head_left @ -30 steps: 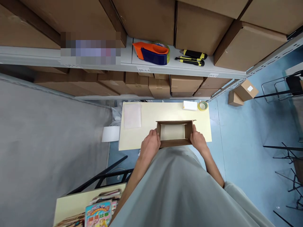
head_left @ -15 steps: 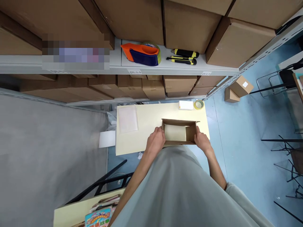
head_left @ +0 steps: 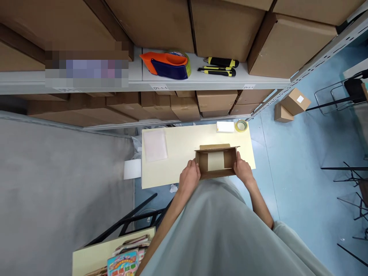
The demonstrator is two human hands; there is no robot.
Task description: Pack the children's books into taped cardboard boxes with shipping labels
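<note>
Between my hands is a small cardboard box (head_left: 217, 174), held at the front edge of a cream table (head_left: 179, 143). Its top is open, and the pale table top shows through a gap in its bottom. Flaps are folded in at both ends, and one long flap sticks out at the far side. My left hand (head_left: 189, 175) is closed on the box's left end. At the right end my right hand (head_left: 243, 168) grips the wall with its fingers along the outside.
On the table lie a whitish sheet (head_left: 155, 145), a white box (head_left: 225, 127) and a tape roll (head_left: 241, 125). Above, a shelf (head_left: 135, 73) carries cartons, an orange-and-blue tape dispenser (head_left: 166, 65) and utility knives (head_left: 218, 72). Books (head_left: 123, 262) sit at lower left.
The end flaps now reach further inward, narrowing the gap in the box's bottom. A long flap has appeared beyond the far wall. Both hands keep their hold.
</note>
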